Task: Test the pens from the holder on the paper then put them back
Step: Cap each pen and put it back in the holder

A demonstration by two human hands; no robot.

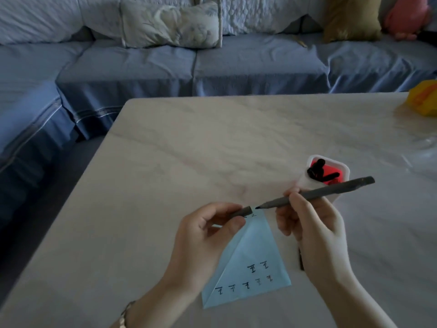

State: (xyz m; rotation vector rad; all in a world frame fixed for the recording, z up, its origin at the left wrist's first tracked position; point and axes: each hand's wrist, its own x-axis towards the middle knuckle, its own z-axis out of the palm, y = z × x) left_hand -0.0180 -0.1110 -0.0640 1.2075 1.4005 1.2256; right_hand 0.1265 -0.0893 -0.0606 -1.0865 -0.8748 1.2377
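A light blue paper (250,263) lies on the marble table (189,143), with several black test marks along its near edge and one mark at its far tip. My right hand (312,228) grips a dark grey pen (331,191) with its bare tip pointing left, just above the paper's far tip. My left hand (203,235) pinches the pen's cap (241,211), its open end a short gap from the pen tip. Behind my right hand stands the white pen holder (345,169) with a red inside, holding several black pens (318,172).
A dark thin object (301,261), maybe another pen, lies on the table partly hidden by my right wrist. A yellow object (423,100) sits at the table's far right corner. Clear plastic wrap (423,152) lies at the right edge. A blue sofa (189,65) runs behind and to the left.
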